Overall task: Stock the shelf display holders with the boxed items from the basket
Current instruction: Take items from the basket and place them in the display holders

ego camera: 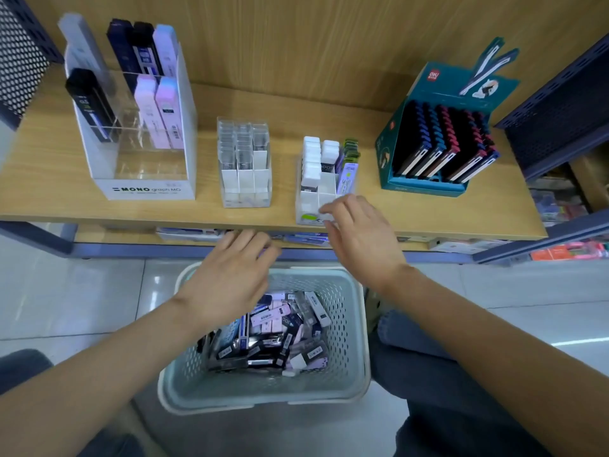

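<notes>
A pale green basket [346, 324] on the floor holds several small boxed items [273, 334] in black, white and pink. My left hand [230, 268] hovers over the basket's far rim, fingers straight and holding nothing. My right hand [359, 235] is at the shelf's front edge, its fingertips touching the front of a small white display holder [316, 199] that carries white and lilac boxes. A clear holder [244, 189] with clear boxes stands to its left. Further left is a tall MONO holder [148, 189] with dark and pink boxes.
A teal display carton [425, 186] of dark packs stands at the right of the wooden shelf [428, 219]. Dark perforated metal panels [560, 120] flank both ends. A lower shelf with more goods lies under the front edge. My knees in jeans [428, 374] frame the basket.
</notes>
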`<action>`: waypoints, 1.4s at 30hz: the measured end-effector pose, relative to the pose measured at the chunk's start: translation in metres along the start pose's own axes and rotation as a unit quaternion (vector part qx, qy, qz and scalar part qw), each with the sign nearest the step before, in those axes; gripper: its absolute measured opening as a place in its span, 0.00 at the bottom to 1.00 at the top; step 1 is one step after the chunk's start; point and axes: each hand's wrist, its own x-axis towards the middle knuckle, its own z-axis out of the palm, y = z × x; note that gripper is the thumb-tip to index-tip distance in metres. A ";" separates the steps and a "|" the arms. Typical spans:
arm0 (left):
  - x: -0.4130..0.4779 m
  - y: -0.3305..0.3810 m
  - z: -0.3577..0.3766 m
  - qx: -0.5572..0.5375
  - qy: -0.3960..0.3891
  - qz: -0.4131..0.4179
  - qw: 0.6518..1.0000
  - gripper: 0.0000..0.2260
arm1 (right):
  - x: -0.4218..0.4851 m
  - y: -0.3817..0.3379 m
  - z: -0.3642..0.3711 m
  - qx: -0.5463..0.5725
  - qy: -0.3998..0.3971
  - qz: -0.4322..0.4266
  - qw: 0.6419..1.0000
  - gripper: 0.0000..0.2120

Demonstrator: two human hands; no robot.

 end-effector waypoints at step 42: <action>-0.073 0.034 0.123 -0.352 -0.148 -0.440 0.813 0.12 | -0.108 -0.058 0.102 0.318 -0.431 0.288 0.794 0.14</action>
